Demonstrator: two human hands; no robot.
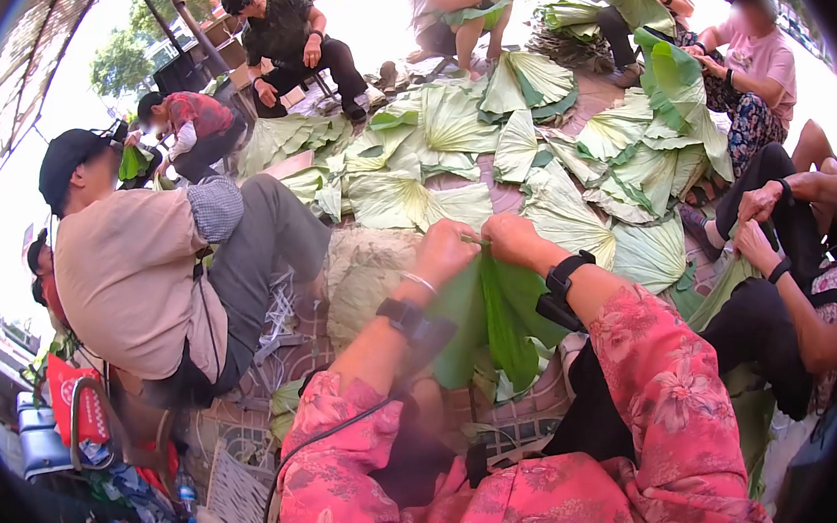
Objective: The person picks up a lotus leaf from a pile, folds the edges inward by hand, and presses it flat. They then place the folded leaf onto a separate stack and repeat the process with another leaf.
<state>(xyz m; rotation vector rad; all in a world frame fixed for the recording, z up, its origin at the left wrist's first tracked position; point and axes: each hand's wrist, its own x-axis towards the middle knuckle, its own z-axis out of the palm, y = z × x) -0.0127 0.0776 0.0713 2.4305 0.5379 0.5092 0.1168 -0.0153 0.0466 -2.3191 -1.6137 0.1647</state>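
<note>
My left hand and my right hand are close together in front of me, fingers pinched. Between them they grip the upper edge of a large green lotus leaf, which hangs down in folds below my hands. My fingers partly hide the held edge. Just beyond my hands, a broad spread of pale green lotus leaves, many of them folded into fans, covers the paving. Left of the held leaf is a pale, wrinkled stack whose kind I cannot make out.
A person in a beige top sits close on my left; another person's hands work at my right. Several more people sit around the leaves. White strips lie on the paving. A red bag is at the lower left.
</note>
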